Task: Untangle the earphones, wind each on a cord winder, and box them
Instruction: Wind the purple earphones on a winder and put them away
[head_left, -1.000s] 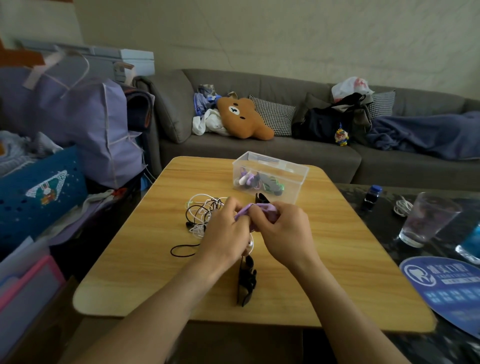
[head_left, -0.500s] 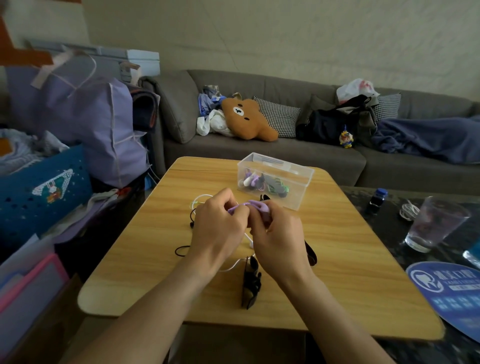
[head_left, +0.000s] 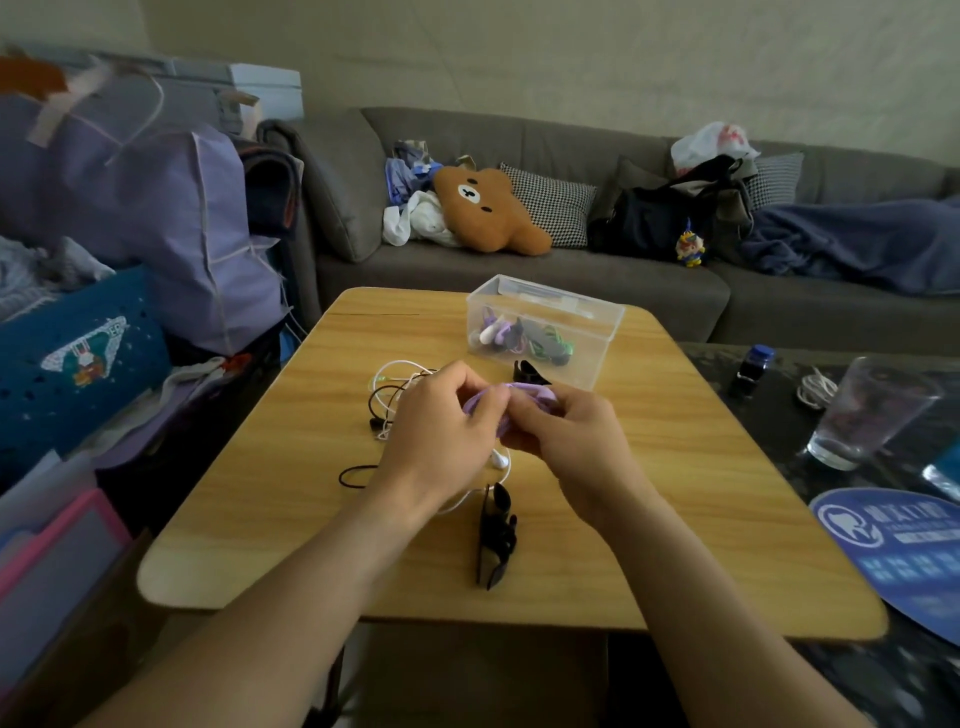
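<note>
Both hands meet over the middle of the wooden table, pinching a purple cord winder between them. My left hand grips its left end; my right hand holds its right side. A white earphone cord with an earbud hangs below the hands. A tangle of white and black earphones lies to the left. A clear plastic box behind holds wound earphones. Black cord winders lie near the box and in front of the hands.
A black cord loop lies at the left. On the dark table to the right stand a drinking glass, a small dark bottle, a white cable and a blue fan. A grey sofa is behind; bags are stacked left.
The hands stay together on the purple winder, with fingers shifting slightly. The white earbud now shows below the hands. The view has tilted a little.
</note>
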